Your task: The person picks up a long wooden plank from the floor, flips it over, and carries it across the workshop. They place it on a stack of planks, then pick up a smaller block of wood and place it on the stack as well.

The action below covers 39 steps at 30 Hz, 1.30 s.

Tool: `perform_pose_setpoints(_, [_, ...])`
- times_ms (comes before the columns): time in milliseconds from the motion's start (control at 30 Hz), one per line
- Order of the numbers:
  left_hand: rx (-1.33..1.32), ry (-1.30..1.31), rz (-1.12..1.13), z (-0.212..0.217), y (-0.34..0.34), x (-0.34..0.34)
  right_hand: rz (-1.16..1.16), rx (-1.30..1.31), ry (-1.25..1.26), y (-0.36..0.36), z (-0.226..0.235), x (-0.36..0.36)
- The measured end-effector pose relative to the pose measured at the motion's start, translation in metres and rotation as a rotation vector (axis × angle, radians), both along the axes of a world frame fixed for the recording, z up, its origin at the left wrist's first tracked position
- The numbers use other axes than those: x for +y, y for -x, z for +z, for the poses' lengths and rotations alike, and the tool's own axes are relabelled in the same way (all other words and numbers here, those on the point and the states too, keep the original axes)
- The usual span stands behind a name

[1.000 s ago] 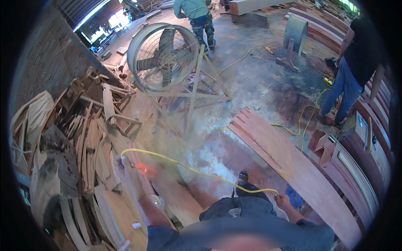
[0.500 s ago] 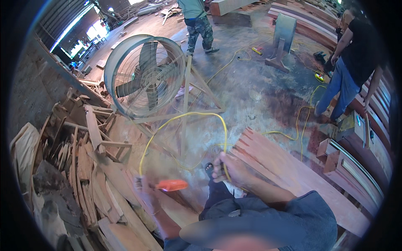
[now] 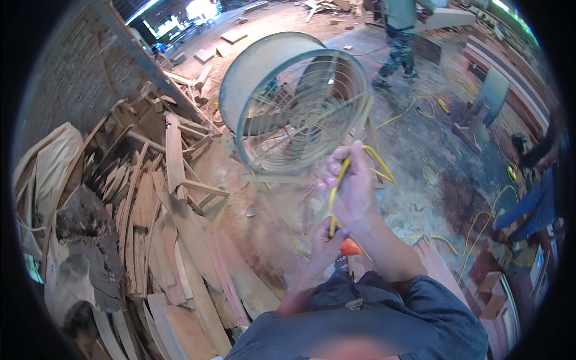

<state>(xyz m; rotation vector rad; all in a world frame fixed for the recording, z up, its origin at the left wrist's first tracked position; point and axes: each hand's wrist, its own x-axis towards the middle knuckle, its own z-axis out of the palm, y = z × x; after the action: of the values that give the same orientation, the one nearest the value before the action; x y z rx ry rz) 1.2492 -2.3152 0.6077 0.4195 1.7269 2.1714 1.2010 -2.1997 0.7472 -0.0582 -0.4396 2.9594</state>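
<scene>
A yellow cord (image 3: 379, 161) passes through both of my hands, held in front of my chest. Higher up, my right hand (image 3: 354, 192) has its fingers curled round the cord, and a bent loop sticks out beyond them. Just below it, my left hand (image 3: 324, 247) grips a lower stretch of the same cord. Beside the left hand shows an orange-red piece (image 3: 350, 247); its kind cannot be made out, and part of it is hidden behind my hands and arm.
A large caged drum fan (image 3: 303, 108) stands ahead on a wooden frame. Scrap boards (image 3: 144, 222) pile up at left. Yellow cords (image 3: 447, 240) trail over the floor at right. One person (image 3: 399, 45) is at the far side; another person's blue-trousered leg (image 3: 534, 201) shows at right.
My hands have come together from wide apart, the right rising and the left moving right. The cord's wide arc is now a small loop. The view has swung left.
</scene>
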Motion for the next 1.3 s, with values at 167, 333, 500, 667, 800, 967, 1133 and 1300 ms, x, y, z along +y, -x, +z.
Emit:
perform_pose_setpoints(167, [0.059, 0.061, -0.080, 0.013, 0.044, 0.040, -0.250, 0.106, -0.383, 0.007, -0.011, 0.053])
perform_pose_setpoints(333, [0.448, 0.095, -0.081, 0.046, 0.093, 0.081, -0.662, 0.036, -0.660, -0.024, -0.067, 0.114])
perform_pose_setpoints(500, [0.401, 0.074, -0.113, 0.054, 0.115, 0.138, -0.625, -0.229, -1.151, -0.039, -0.153, 0.114])
perform_pose_setpoints(667, [0.359, 0.087, -0.107, 0.036, 0.139, 0.214, -0.345, -0.291, -1.322, -0.033, -0.198, 0.151])
perform_pose_setpoints(800, [0.212, 0.240, -0.155, 0.024, 0.171, 0.276, -0.289, -0.447, -1.614, -0.016, -0.214, 0.224])
perform_pose_setpoints(967, [0.220, 0.176, -0.221, 0.014, 0.195, 0.366, 0.198, -0.672, -2.080, -0.020, -0.229, 0.312])
perform_pose_setpoints(1133, [0.201, 0.208, -0.332, 0.006, 0.214, 0.439, 0.353, -0.859, -2.027, -0.029, -0.239, 0.375])
perform_pose_setpoints(1300, [0.166, 0.133, -0.373, 0.008, 0.231, 0.491, 0.224, -0.925, -1.840, -0.034, -0.245, 0.416])
